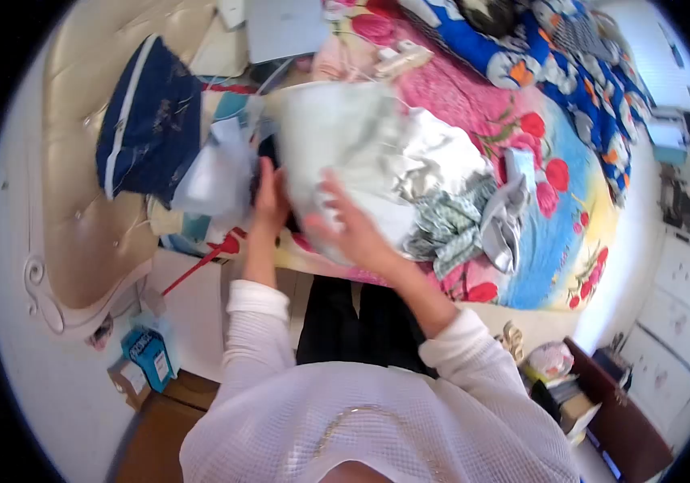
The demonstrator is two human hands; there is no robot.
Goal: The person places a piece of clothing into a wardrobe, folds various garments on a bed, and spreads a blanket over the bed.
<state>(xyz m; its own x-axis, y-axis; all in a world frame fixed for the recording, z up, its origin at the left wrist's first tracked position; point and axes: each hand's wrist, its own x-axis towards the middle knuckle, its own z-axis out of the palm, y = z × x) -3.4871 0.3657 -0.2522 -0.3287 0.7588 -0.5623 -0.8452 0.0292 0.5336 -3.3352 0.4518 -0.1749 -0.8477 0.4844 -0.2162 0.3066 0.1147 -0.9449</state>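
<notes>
A pale grey-white cloth, blurred by motion, lies loosely folded in front of me on the bed. My left hand is at its left edge, fingers pointing away from me; whether they grip the cloth is not clear. Over the cloth's near part is my right hand, its fingers apart and smeared. To the right lie a crumpled white garment, a green patterned cloth and a shiny grey cloth. A whitish, blurred sheet-like item is left of my left hand.
A dark blue fabric bag or cover leans by the tufted headboard. A laptop lies at the back. Blue patterned bedding is heaped at far right on the flowered bedsheet. A red stick-like item juts over the near edge.
</notes>
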